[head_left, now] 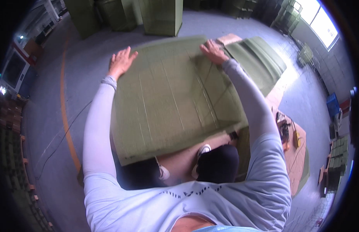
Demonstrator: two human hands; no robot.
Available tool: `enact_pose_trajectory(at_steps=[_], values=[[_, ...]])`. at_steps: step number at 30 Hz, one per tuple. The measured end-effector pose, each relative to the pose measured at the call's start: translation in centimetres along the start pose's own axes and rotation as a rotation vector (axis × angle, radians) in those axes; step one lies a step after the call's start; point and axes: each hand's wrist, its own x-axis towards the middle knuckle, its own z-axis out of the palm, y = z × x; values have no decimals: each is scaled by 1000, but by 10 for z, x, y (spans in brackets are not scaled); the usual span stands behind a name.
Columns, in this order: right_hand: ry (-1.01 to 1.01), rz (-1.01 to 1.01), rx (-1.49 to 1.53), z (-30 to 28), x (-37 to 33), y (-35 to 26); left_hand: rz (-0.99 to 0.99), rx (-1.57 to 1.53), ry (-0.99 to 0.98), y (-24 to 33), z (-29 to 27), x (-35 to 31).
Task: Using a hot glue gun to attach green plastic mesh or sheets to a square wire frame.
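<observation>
A large olive-green fabric-covered piece (pixel 168 91), roughly square with thin pale lines running along it, spreads out in front of me over my legs. At its far left corner is my left hand (pixel 122 62), open, fingers apart, at the edge of the green fabric. My right hand (pixel 214 52) rests at the far right corner with its fingers stretched out over the fabric; nothing is gripped in it. What lies under the piece is mostly hidden.
Folded green fabric (pixel 258 62) lies at the right. Hand tools (pixel 284 133) and a yellow-handled tool (pixel 297 138) sit on a cardboard sheet (pixel 297 158). Tall green boxes (pixel 161 17) stand ahead. A dark cable (pixel 65 133) crosses the floor at left; green stacks line the far left.
</observation>
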Motion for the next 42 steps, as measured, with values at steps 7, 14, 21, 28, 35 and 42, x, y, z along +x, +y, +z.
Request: enact_pose_trajectory(at_steps=[7,14,21,28,35,42], values=[[203,-189,248,-105,-165,-51,77,-198,171,4,-63,-39],[254,-235,234,-93,-282,-115,547,-173,19,124,-99,-236],[550,-247,-79,-49,-285,-110,488,19,-58,167,-83,-281],[555,-308,78,-71,-295,-141,531,15,143,178,-93,-296],[383,-410,-53,-39,-285,-203,440,95,214,195,-61,-295],[377,-350,-82,-43,-290,-204,385,72,279,197,-71,-307]])
